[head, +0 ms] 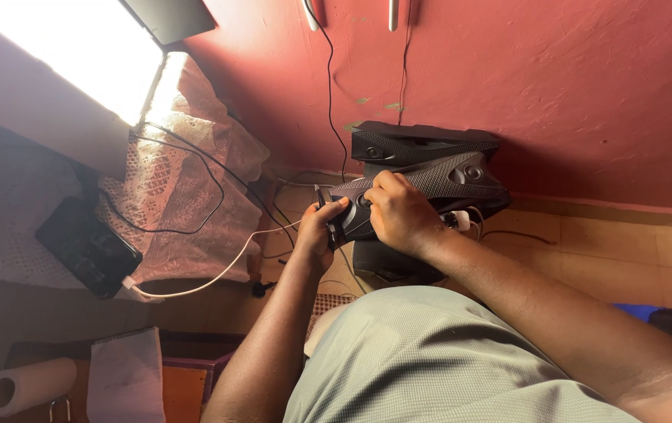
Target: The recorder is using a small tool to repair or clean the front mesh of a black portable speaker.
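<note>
A black angular speaker unit [438,168] stands against the red wall, its front panel patterned with round knobs. My left hand [319,231] grips the left end of that front panel. My right hand [400,213] lies over the middle of the panel, fingers curled on it near a knob. A white plug [460,219] with a cable shows just right of my right hand. Both forearms reach up from my lap, which is covered in grey-green cloth [430,360].
A black phone [85,247] on a white charging cable [211,278] rests on a lace-covered surface [187,180] at left. Black cables run down the wall [330,86]. A paper roll [27,385] lies at bottom left. Tiled floor [610,243] extends to the right.
</note>
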